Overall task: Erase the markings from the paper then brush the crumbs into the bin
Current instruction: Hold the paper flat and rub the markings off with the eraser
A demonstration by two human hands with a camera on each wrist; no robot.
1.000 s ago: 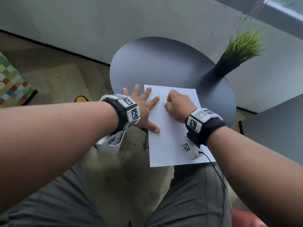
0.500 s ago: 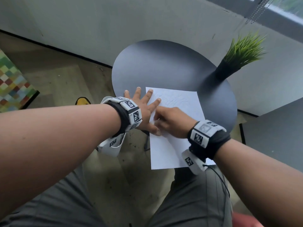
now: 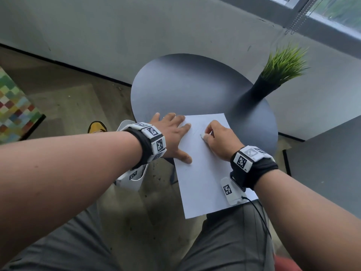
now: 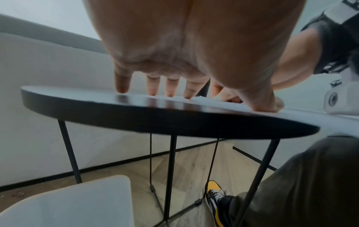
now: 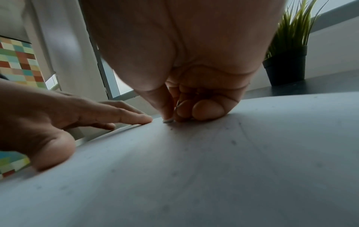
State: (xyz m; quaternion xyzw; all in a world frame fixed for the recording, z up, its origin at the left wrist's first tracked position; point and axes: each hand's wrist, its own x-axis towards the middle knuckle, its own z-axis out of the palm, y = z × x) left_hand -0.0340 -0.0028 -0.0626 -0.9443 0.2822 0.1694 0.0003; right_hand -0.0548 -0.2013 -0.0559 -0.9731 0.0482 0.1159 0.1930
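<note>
At the round dark table, we were partway through the first half of the job: erasing, with the brushing not yet begun, as far as we could judge. The white paper lay on the near side of the tabletop, its near end hanging past the rim toward our lap. Our left hand lay flat, fingers straight and spread, the fingertips and thumb pressing the sheet's left edge while the rest of the hand rested on the table just beside it. Our right hand was curled over the upper part of the sheet, thumb and fingers pinched together on a small white eraser whose tip touched the paper. Faint pencil markings remained near that tip, so some rubbing was left. Dark crumbs dotted the sheet in the right wrist view, all waiting to be swept. A white container stood on the floor left of the table, likely the bin. A potted plant stood at the table's far right edge.
</note>
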